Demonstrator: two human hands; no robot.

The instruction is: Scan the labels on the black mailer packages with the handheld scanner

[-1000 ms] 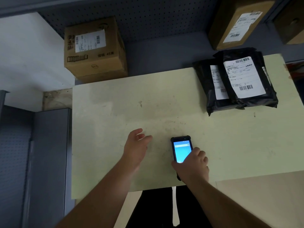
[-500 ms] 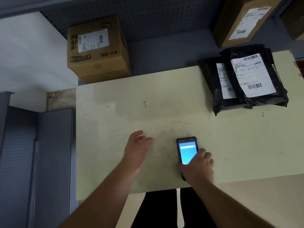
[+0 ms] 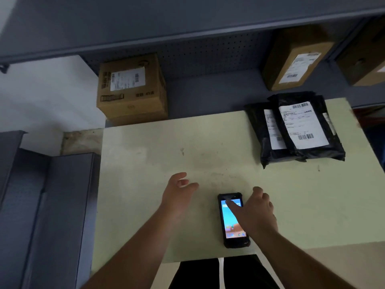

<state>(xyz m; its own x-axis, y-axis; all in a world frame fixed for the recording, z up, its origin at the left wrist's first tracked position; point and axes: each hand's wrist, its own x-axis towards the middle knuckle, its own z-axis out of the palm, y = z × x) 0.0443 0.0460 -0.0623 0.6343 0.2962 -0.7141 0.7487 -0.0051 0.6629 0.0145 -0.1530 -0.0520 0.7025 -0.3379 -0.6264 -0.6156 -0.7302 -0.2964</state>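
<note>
On the pale desk (image 3: 145, 184), your open right hand (image 3: 255, 215) taps the rigid handheld scanner (image 3: 233, 221) near the front edge; grip its sides. Your left hand (image 3: 177, 195) hovers open, and the soft black mailer packages (image 3: 295, 126) lie at the far-right corner.

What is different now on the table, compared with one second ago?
The right hand let go of the handheld scanner's lower end and opened; a finger now touches its screen, which shows a different page. The left hand, open, and the black mailer packages stayed as before.
</note>
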